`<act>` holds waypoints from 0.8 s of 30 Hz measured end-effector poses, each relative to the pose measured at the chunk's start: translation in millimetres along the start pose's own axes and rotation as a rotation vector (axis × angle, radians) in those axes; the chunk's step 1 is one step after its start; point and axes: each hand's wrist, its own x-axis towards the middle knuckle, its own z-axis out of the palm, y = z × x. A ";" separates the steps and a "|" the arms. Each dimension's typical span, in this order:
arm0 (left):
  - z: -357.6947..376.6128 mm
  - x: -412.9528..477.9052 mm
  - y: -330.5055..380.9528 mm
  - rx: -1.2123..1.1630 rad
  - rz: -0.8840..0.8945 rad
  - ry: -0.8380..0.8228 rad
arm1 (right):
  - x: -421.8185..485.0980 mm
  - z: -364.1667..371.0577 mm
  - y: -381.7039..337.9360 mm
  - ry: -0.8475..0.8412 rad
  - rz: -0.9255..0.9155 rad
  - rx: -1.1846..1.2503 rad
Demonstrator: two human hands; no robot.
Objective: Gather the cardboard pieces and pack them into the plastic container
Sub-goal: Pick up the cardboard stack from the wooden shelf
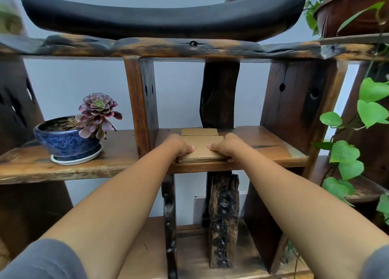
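Note:
A stack of flat brown cardboard pieces (pixel 202 150) lies at the front edge of the middle wooden shelf (pixel 273 152). My left hand (pixel 179 147) grips the stack's left side, thumb on top. On the stack's right side my right hand (pixel 226 147) holds it the same way. A further cardboard piece (pixel 199 132) lies flat behind the stack, deeper in the shelf bay. No plastic container is in view.
A blue glazed pot (pixel 67 142) with a purple succulent stands on the shelf to the left. Dark wooden uprights (pixel 139 102) frame the bay. A black curved dish (pixel 164 20) rests on top. Green vine leaves (pixel 345 152) hang at the right.

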 end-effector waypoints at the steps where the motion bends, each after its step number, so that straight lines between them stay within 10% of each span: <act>1: 1.2 -7.2 -2.4 -0.041 0.016 0.030 | -6.5 1.9 4.0 0.058 -0.015 0.041; 11: 50.5 -93.6 -60.2 -0.350 0.215 0.198 | -114.2 29.7 81.2 0.191 -0.189 0.280; 24: 178.5 -205.9 -128.8 -0.227 0.110 -0.150 | -217.4 73.9 235.6 0.006 -0.008 0.078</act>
